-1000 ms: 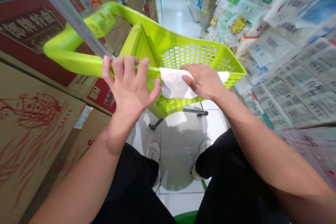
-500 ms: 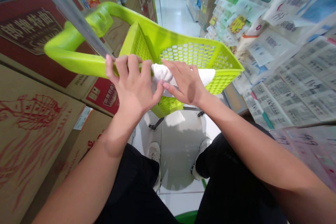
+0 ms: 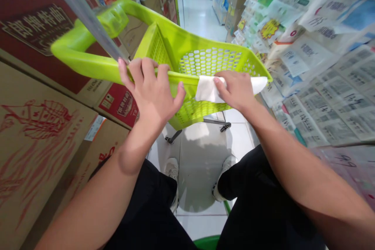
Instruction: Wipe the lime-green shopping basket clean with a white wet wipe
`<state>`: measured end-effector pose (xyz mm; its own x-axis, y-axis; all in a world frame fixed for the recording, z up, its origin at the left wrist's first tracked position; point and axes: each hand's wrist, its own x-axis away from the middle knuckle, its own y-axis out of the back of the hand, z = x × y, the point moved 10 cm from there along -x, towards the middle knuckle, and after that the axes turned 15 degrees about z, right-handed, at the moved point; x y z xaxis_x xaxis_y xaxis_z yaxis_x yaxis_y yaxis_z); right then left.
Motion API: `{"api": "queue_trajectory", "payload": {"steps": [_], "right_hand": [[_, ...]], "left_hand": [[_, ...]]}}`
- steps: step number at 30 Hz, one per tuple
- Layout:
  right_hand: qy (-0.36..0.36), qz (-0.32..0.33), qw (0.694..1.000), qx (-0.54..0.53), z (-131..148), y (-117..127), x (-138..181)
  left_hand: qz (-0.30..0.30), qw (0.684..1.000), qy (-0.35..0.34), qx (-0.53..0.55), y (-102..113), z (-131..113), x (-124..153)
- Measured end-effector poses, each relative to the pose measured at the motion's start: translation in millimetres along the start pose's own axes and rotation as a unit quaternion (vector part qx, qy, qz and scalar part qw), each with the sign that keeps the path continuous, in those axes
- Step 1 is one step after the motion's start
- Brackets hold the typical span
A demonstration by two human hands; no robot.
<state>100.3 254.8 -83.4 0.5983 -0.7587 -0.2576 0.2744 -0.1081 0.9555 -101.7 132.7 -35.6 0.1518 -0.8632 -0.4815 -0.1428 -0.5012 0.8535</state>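
Note:
A lime-green plastic shopping cart [image 3: 175, 43] with perforated basket walls stands crosswise before me. My left hand [image 3: 152, 88] grips its near rim, fingers hooked over the edge and thumb sticking out to the right. Farther right on the same rim, my right hand [image 3: 236, 88] presses a white cloth [image 3: 205, 89] over the edge. The cloth drapes down the outer wall on both sides of that hand, whose fingertips are partly hidden behind the rim. A grey metal pole [image 3: 88, 15] rises at the cart's handle end, close to my left fingers.
Stacked cardboard boxes [image 3: 38, 156] line the left side. Plastic-wrapped paper packs [image 3: 322, 58] are piled on the right. Under the cart is a tiled floor [image 3: 199, 156] with caster wheels [image 3: 225, 127] and my shoes [image 3: 172, 170]. Part of a green seat-like object [image 3: 206, 242] shows between my legs.
My right hand has slid right along the rim with the white cloth, away from my left hand. My left hand keeps its place on the rim.

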Motion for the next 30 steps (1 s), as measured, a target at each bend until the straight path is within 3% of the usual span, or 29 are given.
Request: {"api": "queue_trajectory", "payload": {"steps": [4, 6, 9, 14, 16, 19, 23, 25, 27, 30], "right_hand": [[0.071, -0.014, 0.997, -0.016, 68.1, -0.5, 3.2], [0.084, -0.009, 0.996, -0.02, 81.1, 0.9, 0.9], [0.073, 0.015, 0.997, -0.027, 59.4, 1.6, -5.4], [-0.068, 0.033, 0.997, 0.006, -41.5, 1.5, -6.6], [-0.104, 0.022, 0.994, 0.013, -63.0, 1.0, -3.8], [-0.06, -0.009, 0.998, -0.009, -39.4, -0.6, -0.8], [0.083, -0.018, 0.996, -0.029, 48.9, -4.5, 7.6], [0.129, -0.001, 0.991, -0.025, 75.7, -5.8, 10.3], [0.131, 0.019, 0.991, -0.026, 72.3, -5.1, 7.9], [0.045, 0.044, 0.998, -0.016, 18.2, -4.4, -1.9]], "left_hand": [[-0.001, 1.0, 0.002, -0.005, -1.8, -10.9, 4.8], [-0.011, 1.0, -0.015, -0.019, 0.9, -14.6, 7.9], [-0.02, 0.998, -0.04, -0.033, 5.1, -13.8, 10.9], [-0.01, 0.997, -0.061, -0.047, 5.7, -8.5, 10.8], [-0.008, 0.997, -0.068, -0.039, 4.5, -8.6, 10.4], [-0.017, 0.997, -0.071, -0.038, 4.1, -10.2, 10.0], [-0.003, 0.999, -0.042, -0.023, 1.8, -4.5, 6.7], [0.004, 1.0, -0.029, -0.001, 2.8, 1.2, 5.2], [0.007, 1.0, -0.022, 0.011, 5.5, 7.4, 4.0], [0.018, 0.999, -0.024, 0.029, 6.9, 16.2, 1.6]]}}
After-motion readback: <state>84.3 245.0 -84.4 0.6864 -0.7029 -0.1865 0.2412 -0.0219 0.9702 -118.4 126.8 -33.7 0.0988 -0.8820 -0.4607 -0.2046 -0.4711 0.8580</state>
